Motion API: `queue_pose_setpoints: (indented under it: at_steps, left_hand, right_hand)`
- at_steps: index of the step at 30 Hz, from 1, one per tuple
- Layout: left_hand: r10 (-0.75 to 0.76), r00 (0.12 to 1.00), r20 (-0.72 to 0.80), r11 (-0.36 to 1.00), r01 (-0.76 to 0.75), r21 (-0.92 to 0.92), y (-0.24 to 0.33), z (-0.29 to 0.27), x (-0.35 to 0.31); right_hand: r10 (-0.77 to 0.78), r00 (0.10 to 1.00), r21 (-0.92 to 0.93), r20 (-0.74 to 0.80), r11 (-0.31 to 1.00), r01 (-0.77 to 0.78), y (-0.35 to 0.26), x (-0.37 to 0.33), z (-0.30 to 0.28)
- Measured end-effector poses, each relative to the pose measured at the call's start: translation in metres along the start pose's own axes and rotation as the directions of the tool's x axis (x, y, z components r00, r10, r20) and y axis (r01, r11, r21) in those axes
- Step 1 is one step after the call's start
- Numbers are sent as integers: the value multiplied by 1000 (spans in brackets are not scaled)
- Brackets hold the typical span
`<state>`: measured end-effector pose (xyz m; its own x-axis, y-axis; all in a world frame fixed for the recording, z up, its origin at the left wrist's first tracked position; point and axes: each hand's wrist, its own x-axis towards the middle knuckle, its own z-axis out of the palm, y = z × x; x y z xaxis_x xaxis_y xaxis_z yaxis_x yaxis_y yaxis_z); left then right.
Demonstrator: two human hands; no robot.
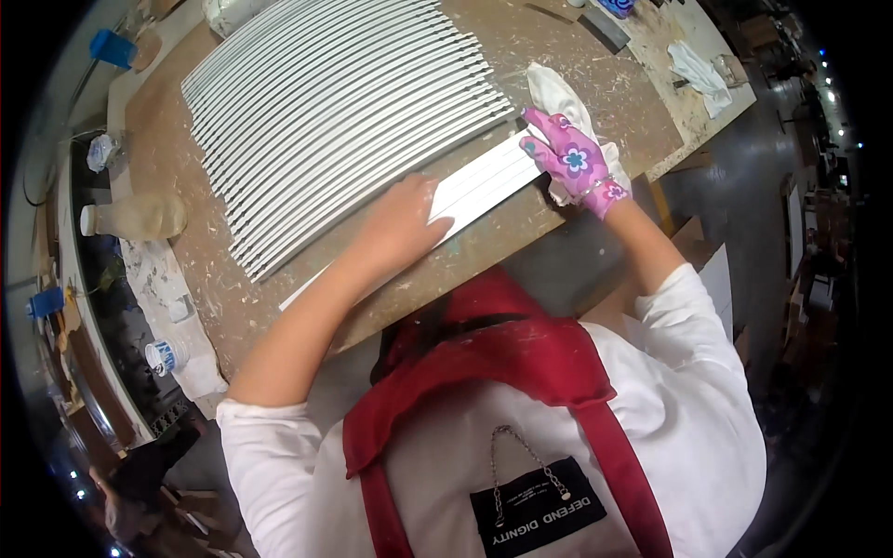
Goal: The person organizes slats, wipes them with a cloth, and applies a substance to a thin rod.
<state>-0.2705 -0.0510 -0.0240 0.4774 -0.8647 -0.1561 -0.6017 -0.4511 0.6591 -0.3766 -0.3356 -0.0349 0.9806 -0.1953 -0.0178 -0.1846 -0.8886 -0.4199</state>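
A small group of long white slats (484, 186) lies side by side near the table's front edge. My bare left hand (400, 228) reaches across them, its fingers and thumb closed over their edges. At their right end is my right hand (569, 158), in a pink glove with a flower pattern. It is closed around a bunched white cloth (560, 98), which shows beyond and below the glove, and its fingertips meet the slats. Just past my hands, many more white slats (344, 121) lie in close parallel rows.
The brown work table (633, 121) is scuffed and spotted with paint. A capped bottle of cloudy liquid (139, 217) and a white cup (167, 355) are at the left. A dark grey block (605, 31) and a crumpled white cloth (699, 74) lie at the far right.
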Motion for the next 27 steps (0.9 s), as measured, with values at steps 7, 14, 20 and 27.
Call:
queue_pose_setpoints:
  at_steps: [7,14,20,27]
  left_hand:
    - [-35,991,129,996,44,-72,4,12,37]
    - [-104,978,181,985,126,-115,12,8,40]
    - [-123,980,153,986,138,-93,16,6,38]
    - [-73,992,103,993,82,-87,-3,18,39]
  right_hand:
    - [10,997,-1,-79,1000,-10,3,-6,4]
    - [91,994,38,-59,995,-89,-6,-6,-1]
    - [98,994,76,-55,993,-93,-5,-6,0]
    - [114,993,54,-40,992,-112,-10,-5,-3]
